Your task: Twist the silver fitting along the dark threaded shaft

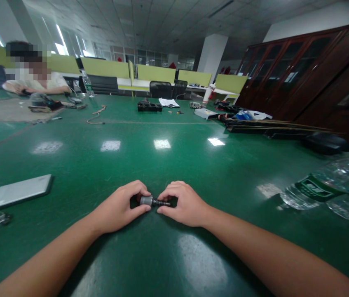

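Note:
A small metal part (146, 201), a grey cylinder with a thin dark threaded or spring-like shaft pointing right, lies level just above or on the green table (125, 165). My left hand (120, 207) grips the cylinder end between thumb and fingers. Around the shaft, my right hand (186, 204) curves from the right, thumb in front and fingers behind. Its fingertips are near the shaft's middle; whether they press on it is too small to tell.
At the left lies a white flat device (19, 192) with a cable. Clear plastic bottles (313, 192) lie at the right. Farther back are a black tray (149, 106), papers (168, 102), dark metal strips (254, 127) and a cord (95, 115). A person (38, 78) sits at the far left.

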`<action>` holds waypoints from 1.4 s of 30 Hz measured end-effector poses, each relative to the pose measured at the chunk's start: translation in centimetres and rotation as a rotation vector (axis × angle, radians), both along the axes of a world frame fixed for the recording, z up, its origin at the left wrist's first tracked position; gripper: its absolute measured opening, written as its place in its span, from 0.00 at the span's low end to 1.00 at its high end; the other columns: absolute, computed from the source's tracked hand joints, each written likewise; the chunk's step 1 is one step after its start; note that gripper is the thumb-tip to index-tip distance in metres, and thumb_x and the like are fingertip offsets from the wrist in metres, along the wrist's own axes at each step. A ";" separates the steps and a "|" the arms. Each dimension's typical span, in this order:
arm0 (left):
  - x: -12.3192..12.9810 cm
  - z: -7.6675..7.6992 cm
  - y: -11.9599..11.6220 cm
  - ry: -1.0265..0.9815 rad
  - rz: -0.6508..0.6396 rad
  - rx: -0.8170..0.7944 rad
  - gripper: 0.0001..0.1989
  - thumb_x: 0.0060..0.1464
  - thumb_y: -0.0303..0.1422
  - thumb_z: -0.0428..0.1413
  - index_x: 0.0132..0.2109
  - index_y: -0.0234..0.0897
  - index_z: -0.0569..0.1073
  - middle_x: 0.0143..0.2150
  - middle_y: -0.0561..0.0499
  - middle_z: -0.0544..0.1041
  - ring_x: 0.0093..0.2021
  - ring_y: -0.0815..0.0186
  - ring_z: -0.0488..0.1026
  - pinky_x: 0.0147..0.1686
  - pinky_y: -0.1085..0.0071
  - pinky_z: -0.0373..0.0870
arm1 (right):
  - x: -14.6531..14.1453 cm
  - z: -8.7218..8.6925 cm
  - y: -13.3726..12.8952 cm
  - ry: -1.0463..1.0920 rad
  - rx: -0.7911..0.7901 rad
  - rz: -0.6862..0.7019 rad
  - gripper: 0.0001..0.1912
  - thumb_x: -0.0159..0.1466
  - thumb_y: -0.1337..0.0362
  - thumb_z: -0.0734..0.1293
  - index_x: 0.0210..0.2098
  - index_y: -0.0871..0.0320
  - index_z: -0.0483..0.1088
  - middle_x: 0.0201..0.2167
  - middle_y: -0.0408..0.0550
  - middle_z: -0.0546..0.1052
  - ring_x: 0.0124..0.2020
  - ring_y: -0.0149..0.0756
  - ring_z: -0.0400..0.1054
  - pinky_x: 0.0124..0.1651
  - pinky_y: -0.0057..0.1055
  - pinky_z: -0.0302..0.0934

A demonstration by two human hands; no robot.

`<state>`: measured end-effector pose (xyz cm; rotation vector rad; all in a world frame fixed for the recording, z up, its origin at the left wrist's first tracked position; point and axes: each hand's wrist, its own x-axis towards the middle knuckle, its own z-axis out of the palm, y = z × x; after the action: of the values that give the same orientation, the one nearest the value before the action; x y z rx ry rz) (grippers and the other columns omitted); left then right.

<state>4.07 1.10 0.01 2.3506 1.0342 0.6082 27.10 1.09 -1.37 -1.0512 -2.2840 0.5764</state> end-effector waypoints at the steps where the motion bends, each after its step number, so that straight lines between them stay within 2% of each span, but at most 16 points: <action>1: 0.0 0.0 0.0 -0.001 0.000 0.000 0.07 0.57 0.33 0.57 0.42 0.37 0.71 0.40 0.48 0.74 0.40 0.62 0.71 0.41 0.67 0.68 | 0.0 0.0 0.0 0.000 -0.002 -0.003 0.09 0.53 0.64 0.76 0.34 0.56 0.77 0.29 0.42 0.78 0.33 0.34 0.69 0.44 0.34 0.57; 7: 0.1 0.1 -0.1 0.006 0.017 -0.008 0.07 0.56 0.33 0.57 0.42 0.37 0.72 0.40 0.48 0.74 0.39 0.62 0.71 0.41 0.67 0.68 | 0.2 -0.2 0.1 -0.013 0.007 -0.011 0.06 0.55 0.66 0.74 0.34 0.56 0.77 0.28 0.42 0.77 0.33 0.33 0.69 0.44 0.34 0.56; 14: 0.1 0.2 0.0 0.021 -0.008 0.008 0.11 0.59 0.35 0.56 0.48 0.40 0.75 0.44 0.47 0.75 0.43 0.60 0.73 0.44 0.66 0.69 | 0.0 -0.2 0.1 -0.012 0.012 -0.041 0.05 0.56 0.67 0.73 0.33 0.56 0.76 0.28 0.42 0.77 0.33 0.33 0.69 0.44 0.35 0.57; 22: 0.1 0.1 0.1 0.022 0.015 0.009 0.10 0.59 0.35 0.56 0.47 0.39 0.76 0.43 0.47 0.77 0.42 0.61 0.74 0.44 0.66 0.70 | 0.6 0.0 0.4 -0.031 -0.008 -0.083 0.03 0.54 0.69 0.72 0.29 0.56 0.76 0.27 0.42 0.77 0.32 0.34 0.68 0.42 0.34 0.58; 29: -0.1 -0.1 0.3 0.057 0.124 0.016 0.12 0.59 0.37 0.55 0.47 0.39 0.76 0.43 0.48 0.79 0.42 0.59 0.75 0.43 0.65 0.70 | 1.8 -0.2 1.9 -0.040 -0.062 -0.262 0.03 0.53 0.69 0.71 0.29 0.56 0.76 0.28 0.43 0.76 0.31 0.34 0.67 0.37 0.32 0.58; 39: -0.2 -0.1 0.3 0.057 0.108 0.019 0.12 0.59 0.36 0.55 0.48 0.39 0.75 0.43 0.48 0.78 0.42 0.60 0.74 0.43 0.66 0.69 | 1.2 -0.3 1.3 -0.024 -0.057 -0.192 0.03 0.53 0.68 0.73 0.29 0.56 0.77 0.28 0.43 0.78 0.33 0.35 0.68 0.40 0.33 0.58; 42: -0.2 0.0 0.2 0.041 0.086 0.022 0.12 0.59 0.36 0.56 0.48 0.38 0.75 0.42 0.49 0.78 0.40 0.62 0.74 0.42 0.67 0.69 | 1.0 -0.3 1.2 -0.002 -0.065 -0.158 0.05 0.54 0.68 0.74 0.32 0.55 0.78 0.29 0.43 0.79 0.33 0.34 0.68 0.40 0.33 0.58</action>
<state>3.90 1.33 -0.01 2.3565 1.1573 0.6075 28.10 2.30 -1.64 -1.2505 -2.1723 0.5881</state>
